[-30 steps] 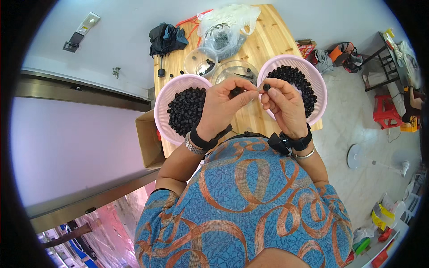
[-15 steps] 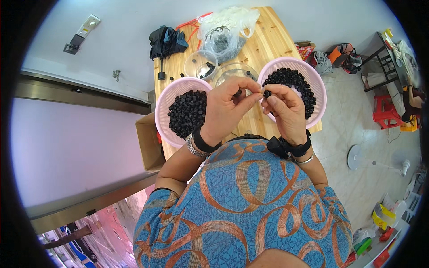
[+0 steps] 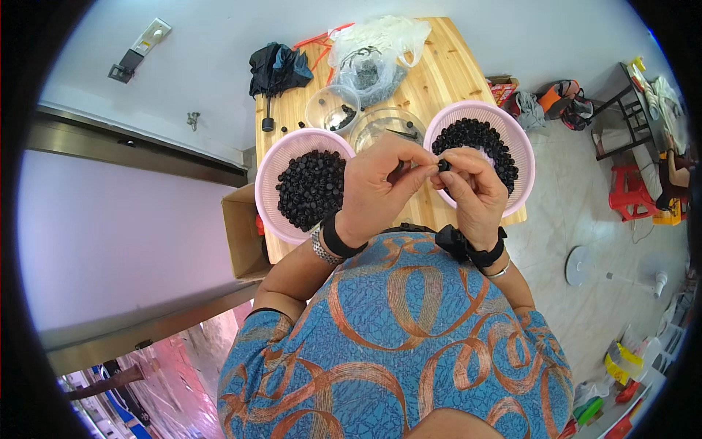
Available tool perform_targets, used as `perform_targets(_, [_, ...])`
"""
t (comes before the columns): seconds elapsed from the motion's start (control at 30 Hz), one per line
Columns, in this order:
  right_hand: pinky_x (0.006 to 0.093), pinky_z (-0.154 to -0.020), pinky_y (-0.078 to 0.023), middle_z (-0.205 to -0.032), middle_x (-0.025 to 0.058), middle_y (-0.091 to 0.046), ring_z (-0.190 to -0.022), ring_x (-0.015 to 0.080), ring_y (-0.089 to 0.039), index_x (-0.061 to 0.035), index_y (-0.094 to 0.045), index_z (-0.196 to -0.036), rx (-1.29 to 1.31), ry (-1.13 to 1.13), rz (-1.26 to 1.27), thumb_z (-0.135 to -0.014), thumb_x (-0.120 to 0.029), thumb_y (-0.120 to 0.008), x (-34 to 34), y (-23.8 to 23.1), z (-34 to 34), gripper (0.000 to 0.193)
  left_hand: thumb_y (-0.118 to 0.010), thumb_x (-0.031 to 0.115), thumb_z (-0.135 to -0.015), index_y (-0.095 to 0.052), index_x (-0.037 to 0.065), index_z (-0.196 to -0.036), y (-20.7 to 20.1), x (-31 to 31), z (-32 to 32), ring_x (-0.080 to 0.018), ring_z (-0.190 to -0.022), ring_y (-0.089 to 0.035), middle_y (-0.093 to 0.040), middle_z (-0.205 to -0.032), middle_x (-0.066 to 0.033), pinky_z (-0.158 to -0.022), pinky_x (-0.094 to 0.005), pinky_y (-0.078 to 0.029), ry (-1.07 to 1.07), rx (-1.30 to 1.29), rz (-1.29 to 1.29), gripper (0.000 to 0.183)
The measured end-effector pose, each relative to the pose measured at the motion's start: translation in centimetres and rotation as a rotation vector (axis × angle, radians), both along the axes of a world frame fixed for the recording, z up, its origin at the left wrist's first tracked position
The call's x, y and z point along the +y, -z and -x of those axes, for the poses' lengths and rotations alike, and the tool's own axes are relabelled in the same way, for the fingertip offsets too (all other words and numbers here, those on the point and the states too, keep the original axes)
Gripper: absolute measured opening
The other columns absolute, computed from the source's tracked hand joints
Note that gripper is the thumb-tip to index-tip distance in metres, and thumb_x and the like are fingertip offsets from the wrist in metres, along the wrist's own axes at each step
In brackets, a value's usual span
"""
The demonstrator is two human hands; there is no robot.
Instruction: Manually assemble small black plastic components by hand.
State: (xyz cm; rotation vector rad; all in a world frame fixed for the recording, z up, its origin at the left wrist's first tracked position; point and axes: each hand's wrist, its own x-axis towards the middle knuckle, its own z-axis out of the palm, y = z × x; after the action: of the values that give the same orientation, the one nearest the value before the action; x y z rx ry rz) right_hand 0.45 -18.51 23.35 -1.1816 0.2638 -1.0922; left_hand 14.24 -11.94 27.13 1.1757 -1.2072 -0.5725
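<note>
In the head view, our work is a small black part (image 3: 444, 166), pinched between the thumb and forefinger of our right hand (image 3: 479, 196), right at the fingertips. The left hand (image 3: 369, 189) meets it from the other side: its thumb and forefinger are closed to a narrow pinch, tips just beside the part or touching it. Whether they grip the part itself or some tiny thing at its edge, we cannot tell. A second dark piece (image 3: 398, 167) shows in the curl of the left fingers, mostly hidden.

We judge the part to be very light and fairly stiff, probably moulded plastic or hard rubber, hardly fragile. Being small and rounded, it could roll or slip out of the tips, so we would take it around its side with the pads and leave its end free.

Both forearms rise from below the fingers, elbows spread and wrists turned inward. The left hand shows us its back; the right has its thumb uppermost and its other fingers folded.

Left of our fingers stands a pink basket (image 3: 265, 199) of black pieces (image 3: 311, 190); a matching basket (image 3: 527, 172) sits just beyond and right of them. Farther ahead on the counter (image 3: 442, 62) are a clear tub (image 3: 316, 108) and a shallow clear dish (image 3: 363, 132).
</note>
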Motion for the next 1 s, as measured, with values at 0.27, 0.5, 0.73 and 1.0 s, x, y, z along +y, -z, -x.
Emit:
perform_targets(0.27, [0.0236,-0.071,-0.051,-0.099,0.013,-0.058,-0.08,0.0145,-0.061,0.0055,-0.057,-0.1,-0.024,-0.078,-0.122,-0.083,0.006,-0.054,-0.8,0.5,0.6,0.017,-0.066,-0.002,-0.072,-0.062,0.005,-0.087,-1.1,-1.1,-0.6,-0.0052,-0.062,-0.051,-0.06,-0.078,0.0,-0.052,-0.0188,-0.039,-0.035,-0.628,0.227,0.018])
perform_targets(0.5, [0.024,-0.069,-0.051,-0.096,0.0123,-0.059,-0.077,0.0131,-0.06,0.0006,-0.05,-0.11,-0.245,-0.287,-0.386,-0.087,-0.002,-0.051,-1.4,0.8,0.8,0.023,-0.064,-0.004,-0.075,-0.059,0.004,-0.098,0.1,-1.0,-0.5,-0.0035,-0.064,-0.048,-0.059,-0.086,-0.0002,-0.055,-0.0169,-0.037,0.135,0.008,-0.134,0.024])
perform_targets(0.73, [0.0236,-0.065,-0.049,-0.096,0.0115,-0.058,-0.074,0.0116,-0.057,-0.0005,-0.051,-0.107,-0.365,-0.31,-0.469,-0.089,-0.007,-0.05,-2.0,1.3,1.4,0.019,-0.039,-0.003,-0.084,-0.052,-0.004,-0.106,4.8,0.1,-1.9,-0.0128,-0.092,-0.053,-0.055,-0.105,-0.0087,-0.081,-0.0244,-0.043,0.156,1.002,-0.301,0.026])
perform_targets(1.0, [0.0251,-0.064,-0.046,-0.095,0.0108,-0.057,-0.073,0.0121,-0.055,-0.0014,-0.052,-0.111,-0.412,-0.309,-0.476,-0.09,-0.008,-0.049,-2.1,1.3,1.5,0.022,-0.034,-0.006,-0.083,-0.047,-0.007,-0.111,4.6,1.3,-2.0,-0.0218,-0.106,-0.052,-0.051,-0.116,-0.0151,-0.09,-0.0289,-0.045,0.142,0.986,-0.299,0.031])
